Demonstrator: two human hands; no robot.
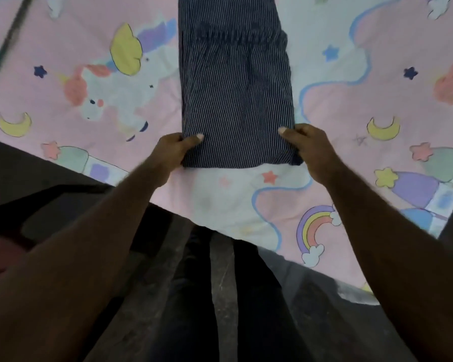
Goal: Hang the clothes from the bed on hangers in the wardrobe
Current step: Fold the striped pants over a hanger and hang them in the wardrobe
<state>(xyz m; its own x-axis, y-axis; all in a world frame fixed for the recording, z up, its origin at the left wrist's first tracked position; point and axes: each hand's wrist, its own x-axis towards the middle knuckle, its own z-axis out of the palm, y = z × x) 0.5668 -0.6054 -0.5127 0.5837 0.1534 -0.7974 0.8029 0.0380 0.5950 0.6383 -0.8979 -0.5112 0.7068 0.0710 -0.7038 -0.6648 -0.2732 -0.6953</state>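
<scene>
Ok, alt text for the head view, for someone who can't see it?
Two hands pinch the near corners of a folded navy pinstriped garment, the left hand at its left corner, the right hand at its right. It lies on a pink bedsheet printed with unicorns, moons and rainbows.

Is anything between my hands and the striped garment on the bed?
Nothing visible: left hand and right hand pinch the near corners of the navy striped garment, lying on the unicorn bedsheet. Wardrobe unseen.
</scene>
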